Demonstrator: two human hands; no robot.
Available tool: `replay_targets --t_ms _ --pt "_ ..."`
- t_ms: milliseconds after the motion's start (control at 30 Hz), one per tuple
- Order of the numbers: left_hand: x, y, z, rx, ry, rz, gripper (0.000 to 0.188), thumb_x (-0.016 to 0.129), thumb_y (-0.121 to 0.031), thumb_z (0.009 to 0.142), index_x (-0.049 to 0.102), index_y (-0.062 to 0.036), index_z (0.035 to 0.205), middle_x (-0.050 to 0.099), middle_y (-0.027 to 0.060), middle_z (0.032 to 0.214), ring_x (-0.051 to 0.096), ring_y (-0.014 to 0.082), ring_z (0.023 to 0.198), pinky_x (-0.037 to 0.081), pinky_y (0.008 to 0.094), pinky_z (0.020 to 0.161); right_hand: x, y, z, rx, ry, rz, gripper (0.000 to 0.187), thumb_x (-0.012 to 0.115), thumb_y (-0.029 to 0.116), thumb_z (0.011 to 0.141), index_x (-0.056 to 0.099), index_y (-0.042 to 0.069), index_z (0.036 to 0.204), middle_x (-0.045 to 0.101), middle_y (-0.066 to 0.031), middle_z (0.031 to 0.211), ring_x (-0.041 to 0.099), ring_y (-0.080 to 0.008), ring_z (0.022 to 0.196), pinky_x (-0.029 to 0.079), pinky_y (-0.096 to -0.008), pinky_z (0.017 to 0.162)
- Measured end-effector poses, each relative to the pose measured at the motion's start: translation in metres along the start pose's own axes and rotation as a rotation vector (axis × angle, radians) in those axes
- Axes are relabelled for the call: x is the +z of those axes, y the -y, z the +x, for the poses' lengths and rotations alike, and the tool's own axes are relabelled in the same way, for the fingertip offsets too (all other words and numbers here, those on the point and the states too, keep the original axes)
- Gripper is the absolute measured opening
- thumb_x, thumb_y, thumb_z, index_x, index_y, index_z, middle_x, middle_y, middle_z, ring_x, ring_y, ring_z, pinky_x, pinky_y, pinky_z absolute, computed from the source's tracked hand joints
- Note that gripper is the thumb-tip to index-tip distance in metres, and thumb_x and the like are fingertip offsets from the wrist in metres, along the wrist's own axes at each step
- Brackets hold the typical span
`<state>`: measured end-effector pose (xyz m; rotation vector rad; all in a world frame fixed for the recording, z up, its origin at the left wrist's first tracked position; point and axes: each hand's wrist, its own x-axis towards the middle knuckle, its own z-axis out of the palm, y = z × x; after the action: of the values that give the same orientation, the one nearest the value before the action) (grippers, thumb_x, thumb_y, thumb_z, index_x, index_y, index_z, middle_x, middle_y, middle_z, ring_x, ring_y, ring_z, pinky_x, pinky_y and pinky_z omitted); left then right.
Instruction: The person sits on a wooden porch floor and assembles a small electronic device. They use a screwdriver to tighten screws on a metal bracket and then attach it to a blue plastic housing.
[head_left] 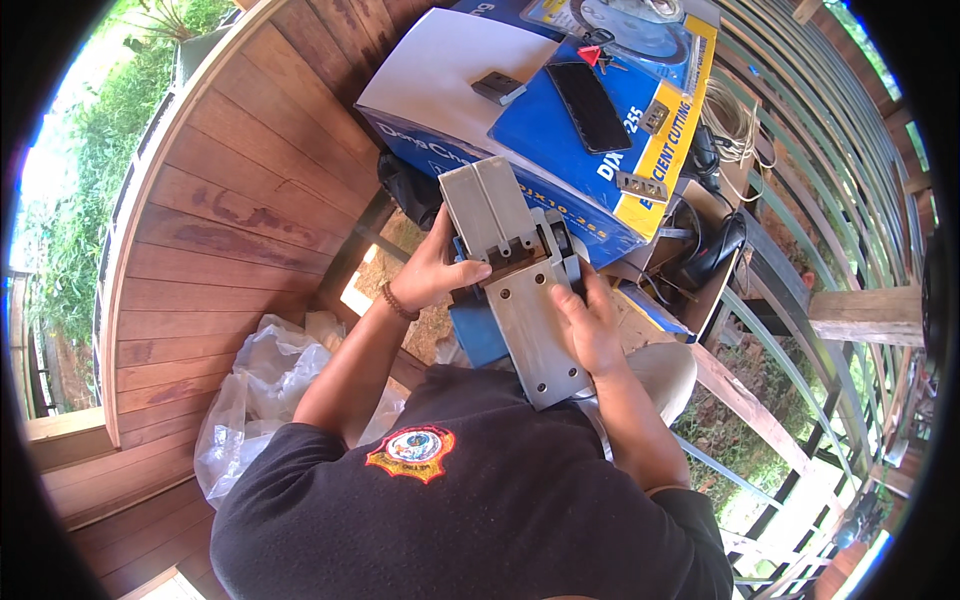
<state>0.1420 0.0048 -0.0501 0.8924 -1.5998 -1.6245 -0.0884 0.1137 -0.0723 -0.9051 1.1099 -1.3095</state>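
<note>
An electric hand planer (525,325) lies sole up in front of my chest, its two grey metal plates facing me and part of its blue body showing beneath. The far plate (485,200) has a groove along its middle; the near one carries several screws. My left hand (435,268) grips the planer's left side, thumb resting by the gap between the plates. On the other side, my right hand (597,325) is wrapped round the edge, its thumb on the near plate. The fingers under the tool are hidden.
Just beyond the planer stands a blue and white cardboard box (400,110). On it lie a black phone (588,106), keys with a red tag (590,55), and small metal pieces (641,187). Clear plastic (255,390) sits at left; coiled cable (730,120) at right.
</note>
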Motion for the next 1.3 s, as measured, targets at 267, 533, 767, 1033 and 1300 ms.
replay_targets --t_ms 267,533,767,1033,1300 --pt "-0.003 0.011 0.01 -0.004 -0.029 -0.057 0.123 0.085 -0.046 0.067 0.019 0.0004 0.159 0.029 0.018 0.16 0.025 0.0294 0.15 0.019 0.0426 0.123 -0.075 0.058 0.059 -0.541 -0.386 -0.915 0.03 0.073 0.013 0.088 0.068 0.003 0.117 0.068 -0.0164 0.111 0.064 -0.033 0.105 0.049 -0.042 0.095" --pt "-0.02 0.033 0.017 -0.026 0.081 -0.088 0.13 0.083 -0.057 0.064 0.017 0.0015 0.16 0.028 0.0213 0.161 0.021 0.033 0.152 0.015 0.0455 0.124 -0.129 0.072 0.101 -0.487 -0.173 -1.396 0.039 0.072 0.012 0.086 0.067 0.006 0.125 0.063 -0.0132 0.128 0.056 -0.0341 0.123 0.044 -0.0435 0.107" --pt "-0.024 0.033 0.006 -0.013 0.117 -0.115 0.136 0.083 -0.066 0.063 0.015 0.0018 0.16 0.022 0.0224 0.164 0.015 0.0349 0.154 0.012 0.0482 0.124 -0.13 0.068 0.1 -0.544 -0.121 -1.403 0.028 0.069 0.012 0.089 0.071 0.004 0.116 0.067 -0.0126 0.119 0.059 -0.0339 0.115 0.045 -0.0436 0.103" --pt "-0.016 0.03 0.012 0.016 0.124 -0.185 0.137 0.082 -0.067 0.065 0.012 0.0019 0.161 0.016 0.0225 0.166 0.011 0.0339 0.155 0.009 0.047 0.125 -0.127 0.065 0.096 -0.651 -0.118 -1.394 0.024 0.067 0.012 0.091 0.07 0.002 0.113 0.068 -0.013 0.114 0.061 -0.0347 0.11 0.045 -0.0451 0.102" --pt "-0.017 0.047 0.017 0.017 0.074 -0.324 0.125 0.078 -0.058 0.067 0.019 0.0012 0.16 0.027 0.0211 0.162 0.023 0.0317 0.152 0.015 0.0449 0.124 -0.121 0.059 0.097 -0.626 -0.177 -1.387 0.025 0.07 0.011 0.09 0.07 0.002 0.113 0.067 -0.0124 0.114 0.06 -0.0339 0.111 0.046 -0.0446 0.099"
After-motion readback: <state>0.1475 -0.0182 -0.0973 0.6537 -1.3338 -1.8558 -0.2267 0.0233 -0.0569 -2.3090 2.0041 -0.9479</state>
